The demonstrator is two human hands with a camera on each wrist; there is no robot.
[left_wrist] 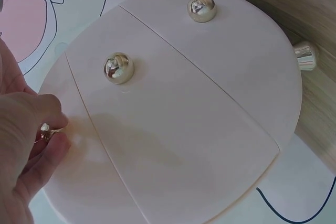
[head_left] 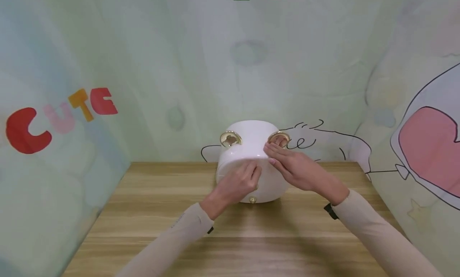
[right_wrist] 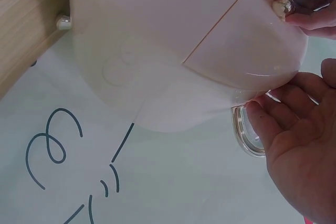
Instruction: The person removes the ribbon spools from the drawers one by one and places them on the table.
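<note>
Together, 2 bare hands attend to a white rounded box, seen by the head camera standing on a wood-grain table before a patterned backdrop; the left hand is curled at the upper front, while the right hand lays extended fingers on an upper corner, just beside 1 of 2 gold rings. From the left wrist, a gold knob is pinched between that hand's thumb and finger on the top panel, with 2 free knobs on the panels below and seams that look closed. From the right wrist, the pinch shows again, and the right hand, grasping nothing, touches the box's curved edge next to a ring. By all appearances, the step in hand is gripping and bracing; the next move seems to call for a straight, gentle pull against a steady right hand.
</note>
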